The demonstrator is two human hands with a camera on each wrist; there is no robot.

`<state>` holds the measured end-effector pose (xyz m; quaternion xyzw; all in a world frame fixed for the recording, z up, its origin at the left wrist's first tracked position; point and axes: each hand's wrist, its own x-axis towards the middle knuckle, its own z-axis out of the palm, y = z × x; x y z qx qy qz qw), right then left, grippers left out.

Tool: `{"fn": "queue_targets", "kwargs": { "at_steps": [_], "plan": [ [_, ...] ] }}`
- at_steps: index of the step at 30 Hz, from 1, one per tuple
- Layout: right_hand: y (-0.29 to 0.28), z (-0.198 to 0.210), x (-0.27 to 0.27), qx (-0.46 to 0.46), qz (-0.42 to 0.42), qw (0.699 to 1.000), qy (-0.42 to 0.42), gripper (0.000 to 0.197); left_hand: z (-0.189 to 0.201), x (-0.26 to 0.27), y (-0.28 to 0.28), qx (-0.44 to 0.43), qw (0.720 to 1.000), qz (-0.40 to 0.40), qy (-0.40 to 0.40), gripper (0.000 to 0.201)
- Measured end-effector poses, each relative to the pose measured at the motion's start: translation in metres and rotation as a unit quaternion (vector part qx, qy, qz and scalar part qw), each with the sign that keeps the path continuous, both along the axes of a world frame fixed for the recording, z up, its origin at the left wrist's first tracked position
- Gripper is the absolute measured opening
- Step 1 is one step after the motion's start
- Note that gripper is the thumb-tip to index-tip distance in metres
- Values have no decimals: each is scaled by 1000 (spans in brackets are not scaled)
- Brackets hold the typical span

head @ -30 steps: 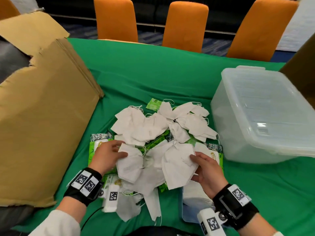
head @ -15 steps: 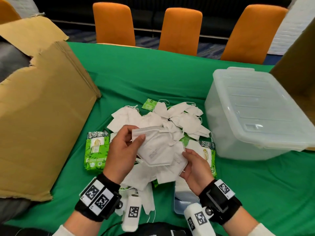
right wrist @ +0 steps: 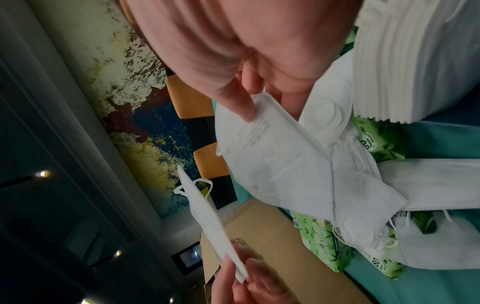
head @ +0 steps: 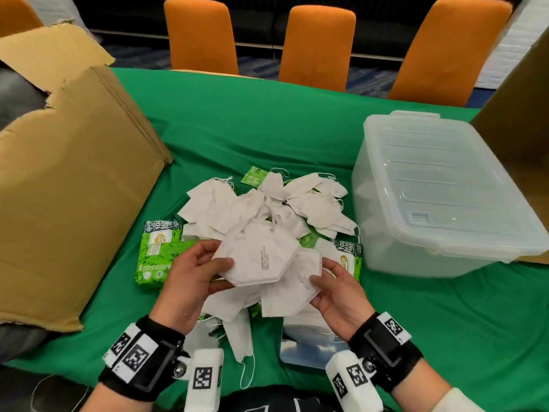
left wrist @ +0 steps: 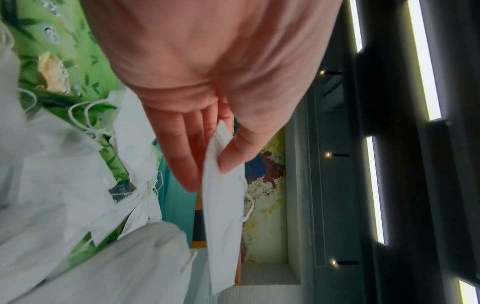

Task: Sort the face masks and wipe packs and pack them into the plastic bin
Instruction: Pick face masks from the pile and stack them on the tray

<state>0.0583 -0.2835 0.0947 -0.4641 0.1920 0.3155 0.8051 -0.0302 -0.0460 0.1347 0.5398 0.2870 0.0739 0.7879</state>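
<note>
A heap of white folded face masks [head: 261, 203] lies on the green tablecloth, with green wipe packs [head: 157, 254] partly under it. My left hand [head: 193, 278] pinches one flat mask [head: 258, 257] by its left edge, lifted above the heap; the left wrist view shows the held mask [left wrist: 221, 205] edge-on between thumb and fingers. My right hand [head: 338, 292] pinches a second mask [head: 291, 289] just right of the first; the right wrist view shows that second mask [right wrist: 280, 160] under the thumb. The clear plastic bin [head: 445, 197] stands to the right with its lid on.
A large cardboard box [head: 68, 179] fills the left side of the table, and another cardboard flap [head: 517, 114] rises at far right behind the bin. Orange chairs [head: 318, 46] line the far edge. A stack of masks [head: 306, 331] in clear wrap lies under my right hand.
My left hand has lifted one mask off the heap and turned it flat. My right hand has taken hold of a second mask beside it.
</note>
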Motion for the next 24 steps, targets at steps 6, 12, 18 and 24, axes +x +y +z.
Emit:
{"fn": "queue_targets", "kwargs": {
  "at_steps": [6,12,18,24],
  "plan": [
    [-10,4,5,102,-18,993,49,39,-25,4,-51,113,988,-76,71,21],
    [-29,4,5,138,-39,988,55,47,-40,12,-71,179,976,-108,67,31],
    [-47,11,0,64,-5,998,-3,39,-38,20,-86,150,983,-102,31,33],
    [-60,6,1,-9,-26,999,-42,35,-38,27,-97,148,981,-125,13,33]
  ]
}}
